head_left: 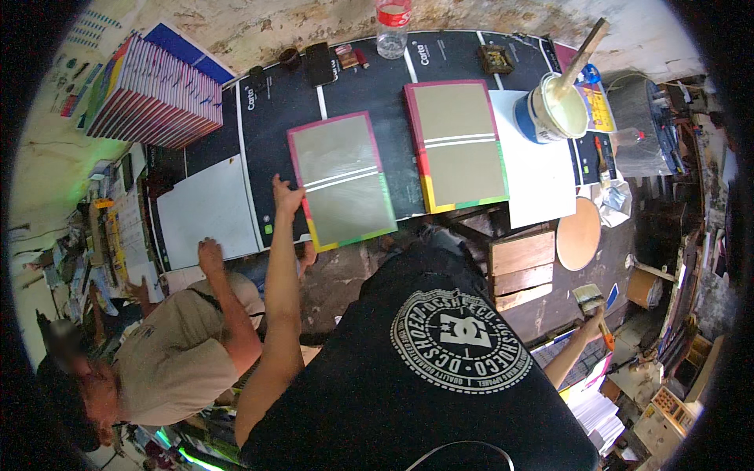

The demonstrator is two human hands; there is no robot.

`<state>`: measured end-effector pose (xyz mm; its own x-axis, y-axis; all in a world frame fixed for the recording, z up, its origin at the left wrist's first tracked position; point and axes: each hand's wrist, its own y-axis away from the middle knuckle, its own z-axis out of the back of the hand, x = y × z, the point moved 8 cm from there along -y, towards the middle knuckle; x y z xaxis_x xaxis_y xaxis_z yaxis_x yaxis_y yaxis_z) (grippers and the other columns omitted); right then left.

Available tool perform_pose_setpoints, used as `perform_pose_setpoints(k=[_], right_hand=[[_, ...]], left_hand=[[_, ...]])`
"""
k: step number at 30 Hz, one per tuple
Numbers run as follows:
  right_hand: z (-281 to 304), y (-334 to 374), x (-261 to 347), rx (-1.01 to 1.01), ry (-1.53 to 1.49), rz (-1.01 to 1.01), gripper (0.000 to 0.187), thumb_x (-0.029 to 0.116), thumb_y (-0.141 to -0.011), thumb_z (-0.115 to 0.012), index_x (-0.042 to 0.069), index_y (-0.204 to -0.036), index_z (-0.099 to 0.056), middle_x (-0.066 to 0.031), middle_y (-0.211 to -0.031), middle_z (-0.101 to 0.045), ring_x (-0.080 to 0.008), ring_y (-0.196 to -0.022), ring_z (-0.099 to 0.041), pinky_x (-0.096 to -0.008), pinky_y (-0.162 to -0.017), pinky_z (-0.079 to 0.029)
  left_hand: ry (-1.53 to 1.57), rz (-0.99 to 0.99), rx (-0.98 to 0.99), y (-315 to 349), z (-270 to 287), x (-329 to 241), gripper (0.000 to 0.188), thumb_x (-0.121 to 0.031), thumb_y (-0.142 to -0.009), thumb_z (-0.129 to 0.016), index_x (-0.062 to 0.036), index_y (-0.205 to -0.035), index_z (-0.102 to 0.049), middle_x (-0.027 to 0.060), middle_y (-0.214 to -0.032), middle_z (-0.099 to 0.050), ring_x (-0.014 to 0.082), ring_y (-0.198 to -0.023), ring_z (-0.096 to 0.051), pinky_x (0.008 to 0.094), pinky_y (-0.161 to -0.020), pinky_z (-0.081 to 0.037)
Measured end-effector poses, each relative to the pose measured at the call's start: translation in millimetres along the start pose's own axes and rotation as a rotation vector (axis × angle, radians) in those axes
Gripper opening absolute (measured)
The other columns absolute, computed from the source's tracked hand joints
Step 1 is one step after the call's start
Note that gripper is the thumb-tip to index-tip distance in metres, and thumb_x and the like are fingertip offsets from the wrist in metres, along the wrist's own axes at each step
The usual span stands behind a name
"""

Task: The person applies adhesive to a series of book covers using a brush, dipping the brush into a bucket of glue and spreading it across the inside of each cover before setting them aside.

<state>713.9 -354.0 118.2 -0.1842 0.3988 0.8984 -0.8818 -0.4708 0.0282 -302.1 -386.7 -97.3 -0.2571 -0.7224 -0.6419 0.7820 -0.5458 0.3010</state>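
Observation:
My left hand [287,198] pinches the left edge of a hardcover book cover [338,161], one finger raised off it. The cover has two grey-beige boards, two white strips between them and a pink, yellow and green border. Its surface looks streaky and shiny, and its lower end sticks out past the table's front edge. Low at the right, away from the table, my right hand [593,323] is closed round a flat brush [587,297] with pale bristles and an orange-ended handle. To the right of the held cover lies a stack of similar covers [459,169].
A white bucket [551,114] with a wooden stick stands on a white sheet [542,184]. A bottle [392,31] is at the back, a tall book stack [157,98] at back left. At left, a co-worker's hand [210,255] touches another white sheet [208,208]. A round stool [578,234] stands at right.

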Motion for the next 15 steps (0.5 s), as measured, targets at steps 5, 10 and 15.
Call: perform_pose_setpoints(k=[5,10,15], right_hand=[[-39.8,-0.2,4.5,0.048,-0.163,0.019,0.034,0.025,-0.083,-0.077,-0.003,-0.102,-0.069,-0.0108,-0.103,-0.069,-0.0202,-0.084,-0.066,-0.0348,-0.074,-0.056],[-135.2,-21.3,25.4,0.223,-0.280,0.080,0.022,0.026,-0.083,-0.079,0.008,-0.091,-0.070,-0.0015,-0.085,-0.069,-0.0095,-0.062,-0.061,-0.0243,-0.048,-0.042],[-229.6,33.3,89.4,0.423,-0.341,0.001,0.020,0.027,-0.085,-0.077,0.012,-0.093,-0.067,0.0057,-0.077,-0.061,-0.0039,-0.058,-0.048,-0.0205,-0.050,-0.031]], left_hand=[[-0.432,0.143,-0.128,-17.6,54.9,2.3,0.103,-0.024,-0.068,-0.082,0.0010,-0.149,-0.025,0.0271,-0.147,-0.037,0.0405,-0.131,-0.044,0.0484,-0.110,-0.037],[-0.225,-0.468,-0.143,19.8,-38.7,-187.2,0.106,-0.056,-0.073,-0.077,0.0010,-0.148,-0.030,0.0244,-0.150,-0.037,0.0420,-0.137,-0.038,0.0589,-0.109,-0.033],[-0.523,-0.860,0.249,107.5,-182.4,-368.4,0.119,-0.072,-0.071,-0.069,0.0076,-0.148,-0.028,0.0252,-0.156,-0.026,0.0386,-0.146,-0.024,0.0618,-0.114,-0.022]])
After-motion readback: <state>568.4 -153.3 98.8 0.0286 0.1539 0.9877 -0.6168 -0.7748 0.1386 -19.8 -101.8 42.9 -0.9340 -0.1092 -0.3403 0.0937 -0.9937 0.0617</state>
